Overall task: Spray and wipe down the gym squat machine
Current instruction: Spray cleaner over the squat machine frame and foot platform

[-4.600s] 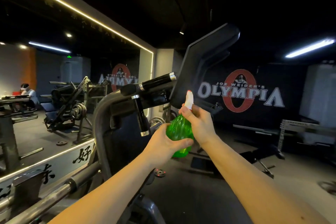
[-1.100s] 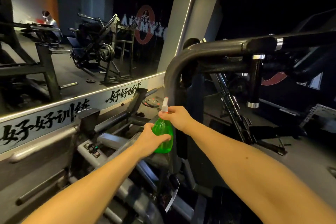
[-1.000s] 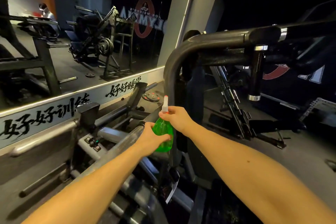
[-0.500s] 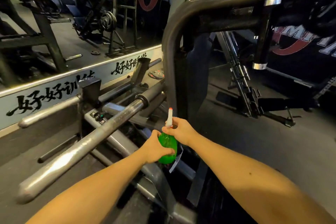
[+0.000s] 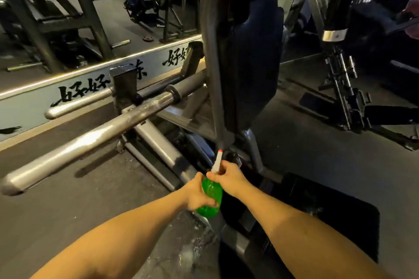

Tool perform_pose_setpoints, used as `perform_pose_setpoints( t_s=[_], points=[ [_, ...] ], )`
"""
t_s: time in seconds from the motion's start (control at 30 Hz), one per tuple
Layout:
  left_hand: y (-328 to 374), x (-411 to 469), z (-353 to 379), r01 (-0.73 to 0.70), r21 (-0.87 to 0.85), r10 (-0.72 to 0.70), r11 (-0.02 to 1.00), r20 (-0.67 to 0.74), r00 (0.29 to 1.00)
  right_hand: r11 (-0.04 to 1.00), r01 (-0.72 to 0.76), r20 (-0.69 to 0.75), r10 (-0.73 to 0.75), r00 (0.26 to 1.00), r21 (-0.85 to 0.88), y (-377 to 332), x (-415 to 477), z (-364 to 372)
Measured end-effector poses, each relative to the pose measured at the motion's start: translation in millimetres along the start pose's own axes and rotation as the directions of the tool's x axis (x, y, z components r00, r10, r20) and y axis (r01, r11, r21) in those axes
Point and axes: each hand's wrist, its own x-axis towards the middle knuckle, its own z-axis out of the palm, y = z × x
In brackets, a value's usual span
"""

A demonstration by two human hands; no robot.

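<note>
Flanking spray bottle point(image 5: 209, 197): weight bar point(image 5: 90, 140), dark pad point(image 5: 254, 61)

- The left hand point(image 5: 197, 195) grips the body of the green spray bottle point(image 5: 209, 197); the right hand point(image 5: 229, 179) holds its neck.
- The white nozzle point(image 5: 218, 161) points to 12 o'clock, just below the squat machine's grey upright tube point(image 5: 212, 63).
- A steel bar point(image 5: 90, 140) extends toward 9 o'clock.
- A wet patch point(image 5: 188, 249) lies on the floor at 6 o'clock.

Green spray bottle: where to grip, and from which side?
Grip the green spray bottle at its narrow neck under the white nozzle, coming from the right, as the right hand does. The rounded body is bulkier, and the left hand wraps it from the left.
</note>
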Motion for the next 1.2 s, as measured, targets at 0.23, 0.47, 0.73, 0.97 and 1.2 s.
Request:
perform_pose_setpoints(
  t_s=[0.23, 0.47, 0.73, 0.97, 1.2],
  points=[
    [35, -52, 37, 0.049, -0.104, -0.054, 0.993, -0.042, 0.998, 0.999, 0.031, 0.123, -0.025, 0.992, -0.042, 36, -8, -7],
    [50, -84, 19, 0.043, -0.081, -0.063, 0.996, -0.260, 0.964, 0.971, 0.239, 0.284, -0.222, 0.933, -0.025, 1, -6, -11],
    [25, -166, -25, 0.067, -0.112, -0.114, 0.991, -0.479, 0.871, 0.870, 0.490, 0.527, -0.439, 0.728, 0.048, -76, -27, 45],
    [1, -269, -51, 0.156, -0.212, -0.257, 0.965, -0.642, 0.722, 0.791, 0.612, 0.650, -0.464, 0.602, -0.003, -123, -63, 143],
    [-43, -324, -64, 0.207, -0.274, -0.343, 0.939, -0.701, 0.625, 0.696, 0.715, 0.722, -0.462, 0.514, -0.064, -154, -96, 214]
  ],
)
